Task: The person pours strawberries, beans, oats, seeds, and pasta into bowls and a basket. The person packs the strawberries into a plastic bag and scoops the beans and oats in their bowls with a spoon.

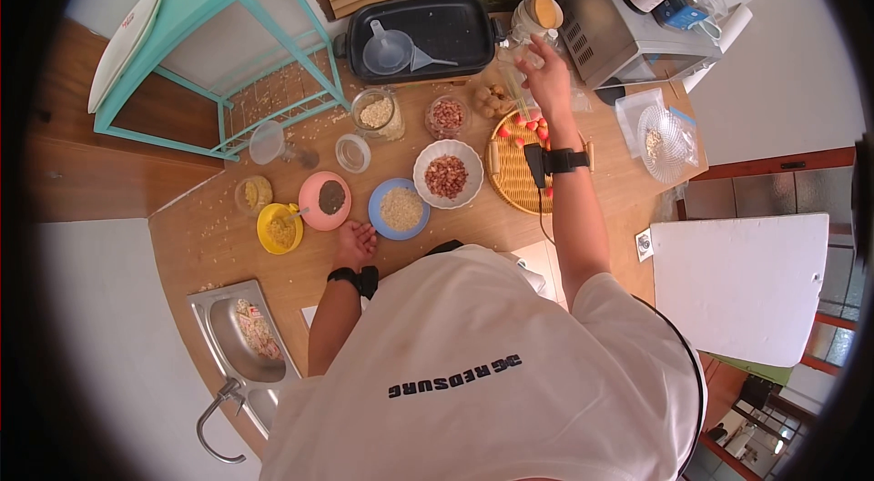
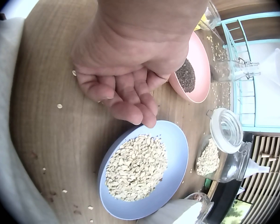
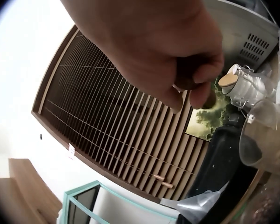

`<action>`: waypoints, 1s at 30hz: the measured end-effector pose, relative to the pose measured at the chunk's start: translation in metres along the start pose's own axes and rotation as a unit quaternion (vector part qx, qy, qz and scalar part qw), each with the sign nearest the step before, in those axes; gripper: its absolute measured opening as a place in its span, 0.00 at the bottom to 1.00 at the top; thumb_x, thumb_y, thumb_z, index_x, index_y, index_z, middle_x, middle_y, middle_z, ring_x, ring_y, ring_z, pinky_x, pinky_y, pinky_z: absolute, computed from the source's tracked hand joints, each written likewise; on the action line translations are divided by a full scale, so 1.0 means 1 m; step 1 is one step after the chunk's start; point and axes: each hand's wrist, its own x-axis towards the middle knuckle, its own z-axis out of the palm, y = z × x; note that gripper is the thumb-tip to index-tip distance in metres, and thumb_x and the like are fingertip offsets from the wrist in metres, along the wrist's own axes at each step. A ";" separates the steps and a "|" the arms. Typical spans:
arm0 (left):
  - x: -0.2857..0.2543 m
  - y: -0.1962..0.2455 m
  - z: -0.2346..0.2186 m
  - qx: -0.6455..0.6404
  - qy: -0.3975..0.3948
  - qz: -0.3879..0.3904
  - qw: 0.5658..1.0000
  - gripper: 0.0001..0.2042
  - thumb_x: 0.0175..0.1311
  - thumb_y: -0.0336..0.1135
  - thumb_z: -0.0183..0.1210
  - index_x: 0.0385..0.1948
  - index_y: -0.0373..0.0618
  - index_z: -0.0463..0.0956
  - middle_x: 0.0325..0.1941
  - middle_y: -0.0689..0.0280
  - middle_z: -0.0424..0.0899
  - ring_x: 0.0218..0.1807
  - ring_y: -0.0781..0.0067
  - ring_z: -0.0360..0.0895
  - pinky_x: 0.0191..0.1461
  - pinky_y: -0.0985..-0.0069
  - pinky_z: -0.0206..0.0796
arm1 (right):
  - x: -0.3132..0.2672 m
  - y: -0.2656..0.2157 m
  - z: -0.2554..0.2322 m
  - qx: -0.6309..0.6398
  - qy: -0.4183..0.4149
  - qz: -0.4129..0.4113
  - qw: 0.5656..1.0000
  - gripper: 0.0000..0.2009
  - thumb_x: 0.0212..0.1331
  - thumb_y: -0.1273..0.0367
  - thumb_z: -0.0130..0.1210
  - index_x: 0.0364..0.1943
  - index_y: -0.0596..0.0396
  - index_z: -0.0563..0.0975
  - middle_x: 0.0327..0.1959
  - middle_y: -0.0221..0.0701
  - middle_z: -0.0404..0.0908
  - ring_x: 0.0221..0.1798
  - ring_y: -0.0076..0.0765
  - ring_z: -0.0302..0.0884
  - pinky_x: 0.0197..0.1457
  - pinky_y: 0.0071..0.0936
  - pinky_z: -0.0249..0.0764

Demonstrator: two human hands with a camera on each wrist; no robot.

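Note:
My left hand (image 1: pixel 355 244) rests near the counter's front edge with fingers loosely curled and nothing in them. Its fingertips are right at the rim of a blue plate (image 2: pixel 177 144) of oat flakes (image 2: pixel 137 168). Beside that hand stands a pink bowl (image 1: pixel 312 192) with dark small seeds (image 1: pixel 331 197). My right hand (image 1: pixel 548 81) is stretched out over the back of the counter, close to glass jars with a wooden lid (image 1: pixel 546 11). Its fingers are bent, with a gap at the thumb and nothing visible between them. Below it lies a clear plastic bag (image 1: pixel 525 101).
A white bowl (image 1: pixel 423 173) of reddish pieces and a wicker tray (image 1: pixel 510 173) with red items stand mid-counter. Behind are a black pan (image 1: pixel 446 21) with funnels and a microwave (image 1: pixel 596 35). A turquoise rack (image 1: pixel 238 3) and a sink (image 1: pixel 218 317) are left.

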 end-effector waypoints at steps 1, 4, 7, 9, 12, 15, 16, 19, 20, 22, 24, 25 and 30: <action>0.000 0.000 0.000 -0.001 0.000 0.001 1.000 0.11 0.53 0.41 0.48 0.27 0.46 0.75 0.27 0.65 0.81 0.23 0.67 0.72 0.26 0.73 0.58 | -0.001 0.006 0.000 -0.048 0.003 0.022 0.999 0.17 0.57 0.68 0.59 0.51 0.59 0.76 0.39 0.30 0.81 0.26 0.23 0.76 0.27 0.22 0.73; -0.004 0.000 0.002 -0.009 -0.006 0.001 1.000 0.11 0.53 0.41 0.48 0.27 0.46 0.75 0.27 0.65 0.81 0.23 0.67 0.72 0.26 0.73 0.58 | -0.002 0.006 -0.005 -0.061 0.007 0.063 0.996 0.17 0.57 0.69 0.58 0.51 0.58 0.76 0.40 0.30 0.80 0.29 0.23 0.76 0.28 0.23 0.74; -0.002 -0.004 0.000 0.000 -0.004 0.015 1.000 0.11 0.52 0.41 0.48 0.27 0.46 0.75 0.26 0.65 0.81 0.23 0.67 0.72 0.26 0.73 0.58 | -0.006 0.005 -0.011 0.022 0.002 0.082 0.996 0.18 0.55 0.74 0.55 0.52 0.57 0.76 0.42 0.30 0.79 0.33 0.23 0.75 0.33 0.23 0.73; 0.000 -0.001 0.001 -0.009 0.004 0.003 1.000 0.10 0.52 0.41 0.49 0.27 0.46 0.75 0.26 0.65 0.81 0.23 0.67 0.72 0.26 0.73 0.57 | -0.005 0.001 -0.014 0.076 -0.004 0.076 0.994 0.19 0.53 0.76 0.52 0.52 0.57 0.75 0.43 0.30 0.78 0.34 0.24 0.74 0.35 0.23 0.73; -0.002 0.000 0.002 -0.001 0.010 0.004 1.000 0.10 0.52 0.41 0.49 0.26 0.46 0.75 0.25 0.65 0.80 0.23 0.67 0.72 0.26 0.73 0.57 | -0.004 -0.006 -0.013 0.165 -0.041 0.038 0.985 0.22 0.49 0.79 0.49 0.53 0.56 0.74 0.47 0.29 0.76 0.37 0.24 0.72 0.41 0.22 0.71; -0.004 0.000 0.003 0.005 0.011 0.001 1.000 0.10 0.52 0.41 0.48 0.26 0.46 0.75 0.25 0.65 0.80 0.23 0.68 0.72 0.26 0.73 0.57 | 0.004 -0.005 -0.006 0.121 -0.060 -0.038 0.990 0.22 0.49 0.78 0.51 0.53 0.56 0.74 0.48 0.30 0.75 0.38 0.22 0.69 0.44 0.20 0.69; -0.004 0.000 0.003 0.006 0.010 0.000 1.000 0.10 0.52 0.41 0.48 0.26 0.46 0.75 0.25 0.65 0.80 0.23 0.68 0.72 0.26 0.73 0.57 | 0.007 -0.001 -0.004 0.039 -0.075 -0.048 0.995 0.23 0.49 0.78 0.51 0.54 0.56 0.73 0.49 0.33 0.75 0.41 0.27 0.72 0.46 0.23 0.70; -0.003 0.000 0.003 -0.005 0.007 -0.006 1.000 0.10 0.51 0.40 0.49 0.26 0.46 0.75 0.25 0.65 0.80 0.23 0.68 0.72 0.26 0.73 0.57 | 0.008 0.020 -0.002 -0.173 -0.052 -0.115 0.977 0.23 0.49 0.76 0.54 0.55 0.55 0.73 0.50 0.39 0.76 0.45 0.38 0.75 0.52 0.32 0.71; -0.003 0.000 0.002 -0.001 0.001 0.000 1.000 0.10 0.52 0.40 0.49 0.26 0.46 0.75 0.25 0.65 0.80 0.22 0.67 0.72 0.26 0.73 0.57 | 0.007 0.030 -0.002 -0.300 -0.013 -0.169 0.939 0.23 0.49 0.74 0.55 0.55 0.55 0.73 0.50 0.43 0.77 0.47 0.46 0.76 0.55 0.37 0.71; -0.005 0.000 0.002 -0.001 -0.005 0.006 1.000 0.10 0.52 0.40 0.49 0.27 0.46 0.75 0.25 0.65 0.80 0.22 0.67 0.72 0.26 0.73 0.58 | 0.010 0.047 -0.011 -0.292 -0.013 -0.118 0.949 0.24 0.49 0.72 0.57 0.55 0.54 0.73 0.51 0.44 0.76 0.51 0.50 0.74 0.57 0.41 0.69; -0.009 -0.002 0.005 -0.007 0.015 0.012 1.000 0.10 0.52 0.40 0.49 0.25 0.47 0.75 0.24 0.65 0.80 0.22 0.67 0.72 0.26 0.74 0.59 | 0.010 0.073 -0.022 -0.287 -0.015 -0.064 0.956 0.24 0.49 0.69 0.58 0.55 0.53 0.73 0.53 0.45 0.75 0.54 0.55 0.72 0.60 0.44 0.67; -0.008 -0.004 0.004 -0.009 0.015 0.010 1.000 0.10 0.52 0.40 0.49 0.25 0.47 0.75 0.24 0.65 0.80 0.22 0.67 0.72 0.26 0.74 0.59 | 0.010 0.092 -0.028 -0.324 -0.038 -0.006 0.945 0.24 0.49 0.66 0.59 0.55 0.52 0.74 0.54 0.44 0.75 0.56 0.53 0.71 0.61 0.44 0.66; -0.019 0.004 0.009 0.031 -0.008 0.004 0.999 0.08 0.53 0.40 0.50 0.23 0.48 0.73 0.21 0.67 0.77 0.23 0.68 0.72 0.24 0.74 0.60 | -0.028 0.127 -0.019 -0.506 -0.098 0.052 0.856 0.26 0.50 0.58 0.60 0.56 0.46 0.74 0.58 0.39 0.72 0.63 0.53 0.63 0.62 0.47 0.65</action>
